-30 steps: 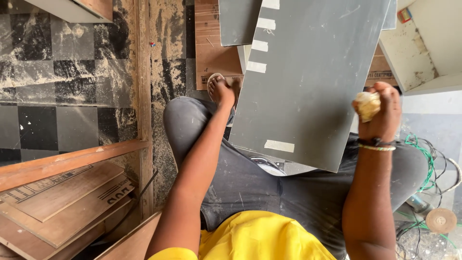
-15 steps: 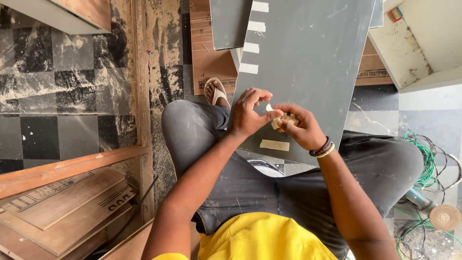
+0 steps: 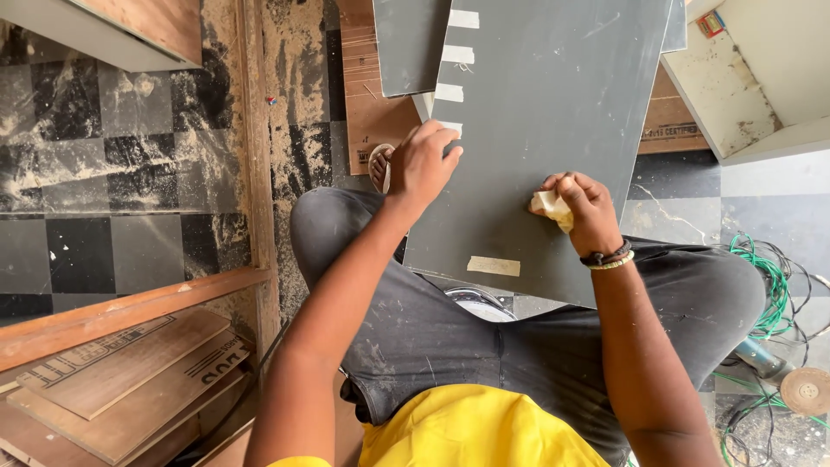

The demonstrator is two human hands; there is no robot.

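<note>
A large dark grey laminate panel [image 3: 553,104] leans across my lap, with strips of beige masking tape [image 3: 494,265] along its left edge and near its lower edge. My left hand [image 3: 423,164] presses its fingers on the panel's left edge, over one tape strip. My right hand [image 3: 581,207] rests on the panel's face and grips a small roll of beige masking tape [image 3: 550,206]. A second grey panel [image 3: 406,47] lies behind the first at the upper left.
Plywood boards [image 3: 112,380] are stacked at the lower left beside a wooden strip [image 3: 256,156] on the dusty checkered floor. A white cabinet [image 3: 761,78] stands at the upper right. Green cable [image 3: 769,285] and an angle grinder [image 3: 800,385] lie at the right.
My hands were together at the panel's middle pulling tape; now they have parted. The left hand moved up to the panel's left edge, the right stays on the face with the roll.
</note>
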